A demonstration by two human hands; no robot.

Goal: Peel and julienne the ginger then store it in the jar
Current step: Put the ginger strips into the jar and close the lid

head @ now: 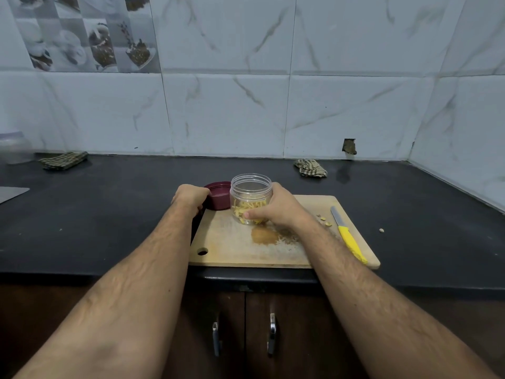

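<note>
- One black counter [109, 214]; I see it carrying everything listed below.
- One wooden cutting board [246, 247] at the counter's front edge, stained orange-brown near its middle.
- Two folded checked cloths, one far left [64, 160], one far right [310, 167], both by the wall.
- One clear plastic jar [251, 198], open-topped, standing on the board's far left part; my right hand [278, 209] has its fingers wrapped round it.
- One maroon lid [218, 195], just left of the jar; my left hand [191, 199] grips its side.
- One yellow-handled knife [347, 236] lying on the board's right side.
- One batch of julienned ginger [247, 210]: pale yellow strips, piled in the jar's bottom.
</note>
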